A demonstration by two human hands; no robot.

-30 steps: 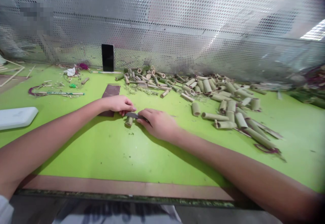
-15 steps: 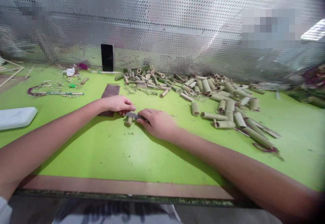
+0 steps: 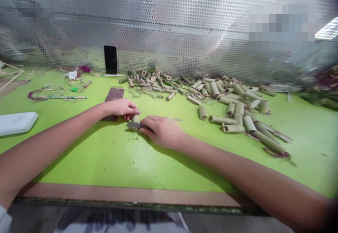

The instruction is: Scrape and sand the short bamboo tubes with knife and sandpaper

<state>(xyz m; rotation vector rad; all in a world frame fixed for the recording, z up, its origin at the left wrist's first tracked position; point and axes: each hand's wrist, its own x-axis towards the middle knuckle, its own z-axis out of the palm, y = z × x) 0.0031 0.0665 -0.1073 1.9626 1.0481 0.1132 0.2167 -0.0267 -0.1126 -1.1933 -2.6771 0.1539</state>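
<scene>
My left hand [image 3: 121, 107] is closed on a short piece of green bamboo tube [image 3: 135, 118] that lies on the green table [image 3: 111, 155]. My right hand [image 3: 160, 130] grips a small knife whose grey blade [image 3: 132, 125] rests across the near end of that tube. Both hands meet near the table's middle. A dark brown sheet [image 3: 114, 96] lies flat just behind my left hand.
A long heap of cut bamboo tubes [image 3: 232, 102] spreads across the back right. A black phone [image 3: 110, 59] stands against the perforated metal screen [image 3: 169, 25]. Scraps and a purple band [image 3: 37, 94] lie at the back left; a white tray [image 3: 16, 122] sits at the left edge.
The blade has slid toward me along the tube, from its middle to its near end. My right hand moved a little left and closer. My left hand stayed put.
</scene>
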